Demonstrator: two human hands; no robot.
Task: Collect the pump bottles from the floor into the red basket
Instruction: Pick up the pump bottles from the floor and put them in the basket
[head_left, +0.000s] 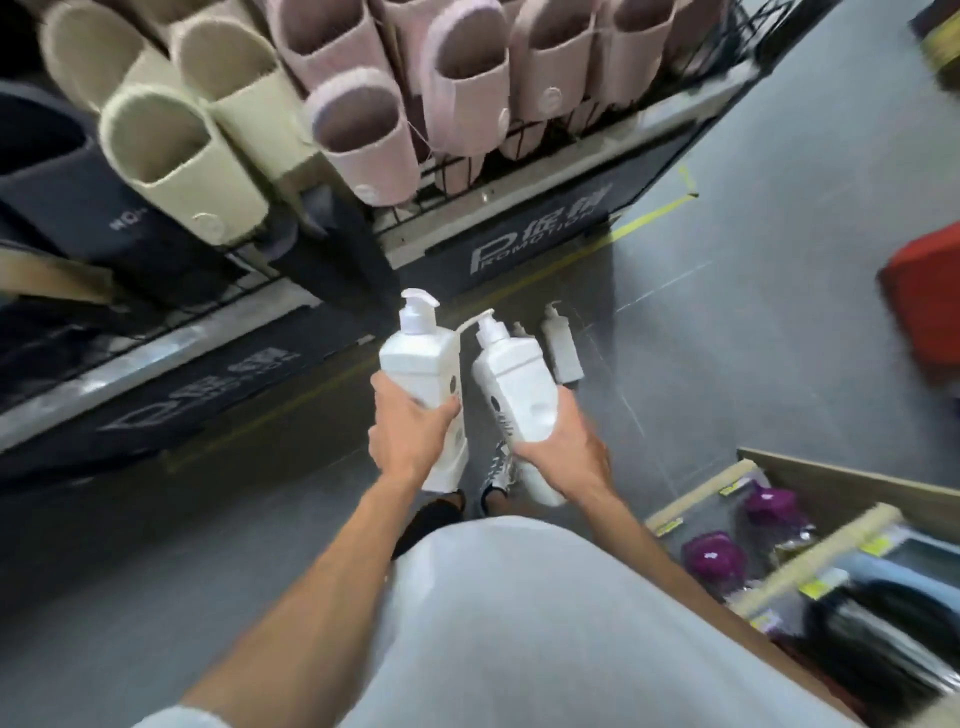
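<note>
Floor (727, 338) of grey tile between slipper racks (519, 205) and red basket (924, 301)

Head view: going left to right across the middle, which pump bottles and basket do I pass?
left bottle in the left hand → right bottle in the right hand → floor bottle → red basket

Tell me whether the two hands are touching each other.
Apart. The head view shows a shoe in the gap between the left hand and the right hand.
</note>
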